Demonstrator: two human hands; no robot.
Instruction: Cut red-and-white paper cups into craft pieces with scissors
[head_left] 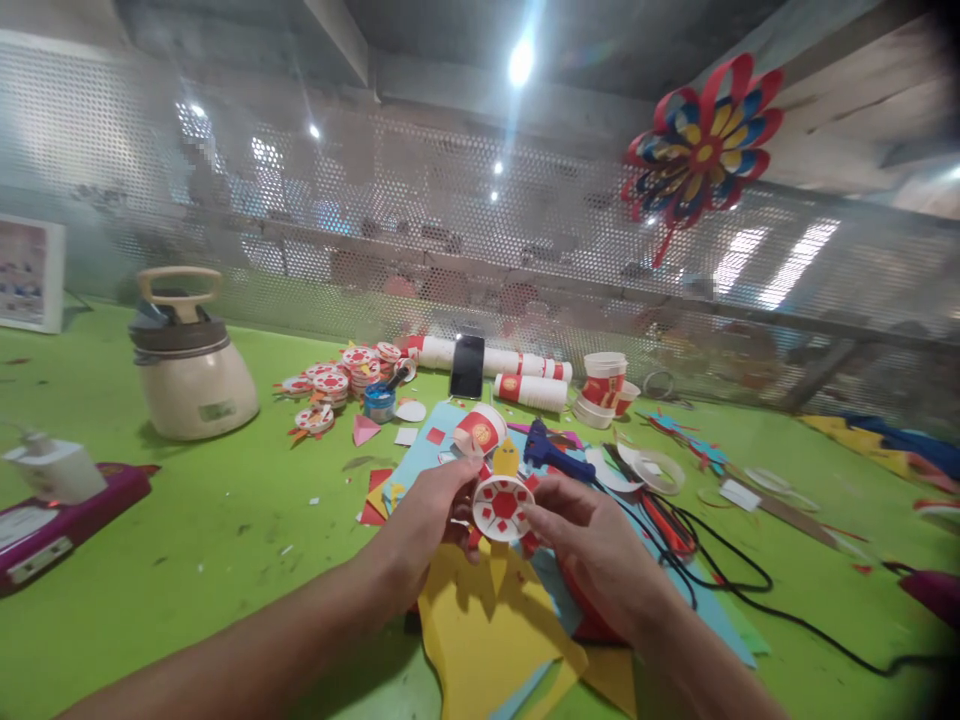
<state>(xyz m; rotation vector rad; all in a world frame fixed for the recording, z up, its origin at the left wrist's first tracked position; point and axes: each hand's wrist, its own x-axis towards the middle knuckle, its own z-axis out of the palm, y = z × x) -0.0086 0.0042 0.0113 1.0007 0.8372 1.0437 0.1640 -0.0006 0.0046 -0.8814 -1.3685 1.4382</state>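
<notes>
Between my two hands is a small paper-cup turtle (504, 508), its round white face set with red patches and a yellow paper head at the top. My left hand (442, 505) grips its left edge, and my right hand (574, 515) pinches its right edge. Just beyond it a red and white paper cup (480, 430) lies tilted. A blue glue gun (555, 452) rests right of the cup, its black cord running off to the right. Yellow paper (487, 620) spreads beneath my hands, over light blue sheets (420, 450).
Several finished paper turtles (330, 380) are piled back left, beside a blue tub (379, 402). Farther back lie stacked paper cups (531, 392) and a phone (467, 366). A beige kettle (193, 385) and a purple power strip (75, 520) stand left. A paper flower (705, 150) hangs upper right.
</notes>
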